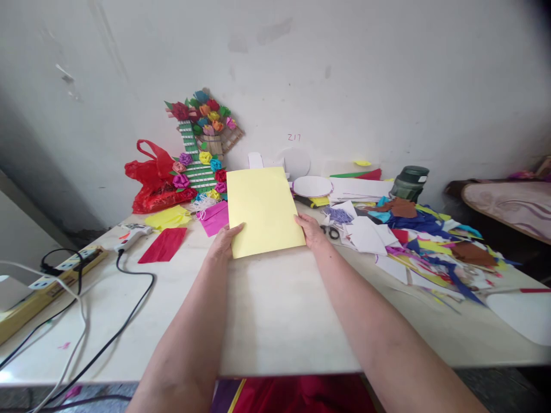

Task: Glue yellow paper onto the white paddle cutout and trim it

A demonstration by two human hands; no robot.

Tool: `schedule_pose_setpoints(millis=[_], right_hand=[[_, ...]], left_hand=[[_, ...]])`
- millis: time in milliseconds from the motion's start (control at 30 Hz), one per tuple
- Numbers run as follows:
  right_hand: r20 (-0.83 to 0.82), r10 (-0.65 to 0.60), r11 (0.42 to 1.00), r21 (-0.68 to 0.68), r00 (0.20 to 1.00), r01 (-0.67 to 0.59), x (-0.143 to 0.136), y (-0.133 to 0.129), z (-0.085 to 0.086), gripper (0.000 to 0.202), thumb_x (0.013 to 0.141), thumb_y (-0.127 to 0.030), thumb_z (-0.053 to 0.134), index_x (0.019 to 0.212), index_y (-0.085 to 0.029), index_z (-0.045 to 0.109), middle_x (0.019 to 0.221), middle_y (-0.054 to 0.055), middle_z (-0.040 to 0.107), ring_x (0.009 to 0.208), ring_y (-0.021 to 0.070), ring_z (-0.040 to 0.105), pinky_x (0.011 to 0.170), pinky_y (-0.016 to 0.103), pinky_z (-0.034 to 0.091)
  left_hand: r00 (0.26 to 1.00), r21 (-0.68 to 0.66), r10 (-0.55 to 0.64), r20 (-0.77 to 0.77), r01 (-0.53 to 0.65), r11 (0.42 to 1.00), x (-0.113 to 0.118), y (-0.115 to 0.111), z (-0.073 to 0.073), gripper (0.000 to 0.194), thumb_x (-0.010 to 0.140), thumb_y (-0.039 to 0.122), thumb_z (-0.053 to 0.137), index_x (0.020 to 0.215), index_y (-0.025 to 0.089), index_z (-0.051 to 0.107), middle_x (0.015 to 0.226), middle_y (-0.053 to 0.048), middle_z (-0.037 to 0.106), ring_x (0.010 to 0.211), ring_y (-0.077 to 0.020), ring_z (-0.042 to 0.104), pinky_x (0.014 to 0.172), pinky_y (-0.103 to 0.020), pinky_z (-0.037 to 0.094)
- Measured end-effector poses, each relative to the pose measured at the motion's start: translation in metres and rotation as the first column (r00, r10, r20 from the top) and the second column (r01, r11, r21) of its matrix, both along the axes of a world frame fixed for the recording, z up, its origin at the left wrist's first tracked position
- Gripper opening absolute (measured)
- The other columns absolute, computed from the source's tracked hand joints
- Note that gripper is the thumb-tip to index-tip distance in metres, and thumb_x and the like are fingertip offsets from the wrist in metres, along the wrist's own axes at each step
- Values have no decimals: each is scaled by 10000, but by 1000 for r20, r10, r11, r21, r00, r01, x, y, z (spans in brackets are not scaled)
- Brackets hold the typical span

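Yellow sheet (266, 212), head view: held over the middle of the desk (284, 321), blank face toward the camera, far edge tipped up; can't tell if the near edge touches the desktop. Left hand (222, 242) on its left edge near the lower corner, fingers pinching, thumb (236, 229) on the face. Right hand (310, 228) on the right edge, a bit above the lower corner, fingers pinching there too. Just right of that hand: black-handled scissors (331, 232), purple strands (338, 215), white paper pieces (367, 235). Further right, big heap of coloured scraps (447, 246), dark green bottle (408, 183) behind it. White oval (312, 186) behind the sheet, right side. Left of the sheet: magenta paper (215, 218), partly hidden by it; white string (203, 203) beside that; then red paper (163, 245) and yellow paper (169, 218). Back left, red plastic bag (150, 175) next to a flower-covered craft piece (200, 163) up against the wall (344, 86). Far left, power strip (71, 268) with cables (138, 312) running across the desk.
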State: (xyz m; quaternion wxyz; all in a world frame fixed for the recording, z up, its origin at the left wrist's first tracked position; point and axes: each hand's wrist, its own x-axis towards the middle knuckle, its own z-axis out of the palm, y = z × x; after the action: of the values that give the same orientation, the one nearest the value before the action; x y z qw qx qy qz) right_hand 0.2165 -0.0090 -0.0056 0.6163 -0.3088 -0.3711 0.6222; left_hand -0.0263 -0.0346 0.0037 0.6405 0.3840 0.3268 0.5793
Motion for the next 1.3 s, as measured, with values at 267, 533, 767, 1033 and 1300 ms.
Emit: schedule_pose_setpoints(millis=[267, 533, 767, 1033, 1300], right_hand=[[18, -33, 999, -31, 999, 33, 0, 0, 1, 260, 536, -218, 694, 780, -169, 620, 670, 24, 688, 683, 226, 647, 668, 363, 514], [23, -56, 998, -35, 998, 57, -1, 1, 0, 234, 573, -232, 692, 789, -173, 624, 686, 24, 688, 702, 221, 644, 685, 364, 508], [27, -32, 999, -4, 999, 32, 1, 4, 0, 354, 675, -466, 600, 876, -175, 608, 770, 41, 684, 774, 212, 633, 674, 343, 498], [-76, 102, 994, -27, 992, -105, -7, -6, 12, 421, 767, -554, 434, 928, -172, 509, 780, 95, 667, 702, 212, 645, 633, 348, 510], [-100, 186, 969, -144, 977, -199, -47, -15, 11, 245, 759, -374, 551, 856, -150, 522, 734, 87, 663, 699, 190, 643, 710, 343, 514]], left_hand=[[1000, -6, 23, -9, -23, 1000, 1, 3, -2, 384, 614, 122, 661, 984, 70, 575, 874, -151, 670, 801, -292, 634, 784, -442, 502], [998, -39, 64, -11, -64, 997, 2, 5, -2, 347, 610, 108, 655, 948, 70, 588, 828, -145, 675, 761, -289, 641, 757, -450, 509], [983, -54, 182, 39, -180, 982, 1, 12, -3, 304, 612, 102, 644, 913, 91, 602, 813, -124, 671, 782, -274, 639, 759, -431, 514], [892, -20, 404, 203, -409, 912, 11, 16, 0, 269, 638, 76, 603, 897, 148, 589, 964, -94, 640, 910, -259, 602, 807, -403, 496], [832, -14, 476, 284, -493, 870, 29, 16, -1, 311, 650, 81, 608, 943, 171, 554, 1047, -89, 614, 919, -246, 597, 814, -409, 489]])
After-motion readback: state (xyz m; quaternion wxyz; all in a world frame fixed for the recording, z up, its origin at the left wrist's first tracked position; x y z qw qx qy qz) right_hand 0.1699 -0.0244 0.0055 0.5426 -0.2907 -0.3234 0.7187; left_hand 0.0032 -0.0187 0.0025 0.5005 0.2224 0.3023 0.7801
